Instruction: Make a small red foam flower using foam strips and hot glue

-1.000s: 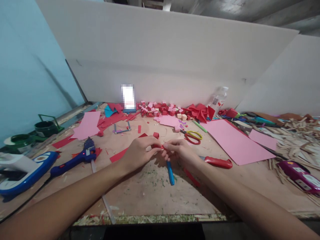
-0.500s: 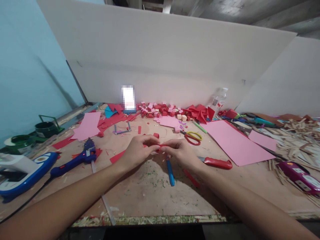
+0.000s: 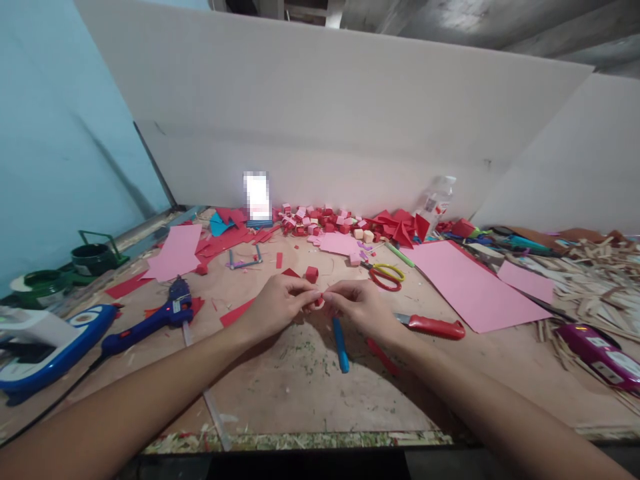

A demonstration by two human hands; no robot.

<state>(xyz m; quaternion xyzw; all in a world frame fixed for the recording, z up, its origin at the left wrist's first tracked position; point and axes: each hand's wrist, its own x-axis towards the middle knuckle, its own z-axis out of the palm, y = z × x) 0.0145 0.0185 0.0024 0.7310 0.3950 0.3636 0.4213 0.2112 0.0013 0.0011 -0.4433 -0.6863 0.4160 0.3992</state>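
Observation:
Fingertips and thumbs of both hands meet above the middle of the worktop. Between them is a small red paper piece [image 3: 319, 301], mostly covered by the fingers. My left hand [image 3: 280, 305] pinches it from the left, while my right hand [image 3: 361, 307] is closed at its right edge. Just behind the fingers sits a red paper-covered cube [image 3: 312, 274]. A blue pen-like tool [image 3: 341, 347] lies below my right hand, with a red strip [image 3: 383, 357] beside it. Under and behind my left hand is a red paper sheet [image 3: 234, 312].
A blue glue gun [image 3: 145, 327] lies left; a red-handled knife [image 3: 435, 325] and scissors [image 3: 386, 275] lie right. Pink paper [image 3: 475, 283], a pile of small cubes [image 3: 325, 220], a bottle [image 3: 437, 200] and a lit phone [image 3: 257, 197] are farther back. Wood strips [image 3: 605, 287] cover the far right.
Both hands have shifted slightly, and the fingers have changed their hold on the small red paper piece. More of the red cube behind them shows now.

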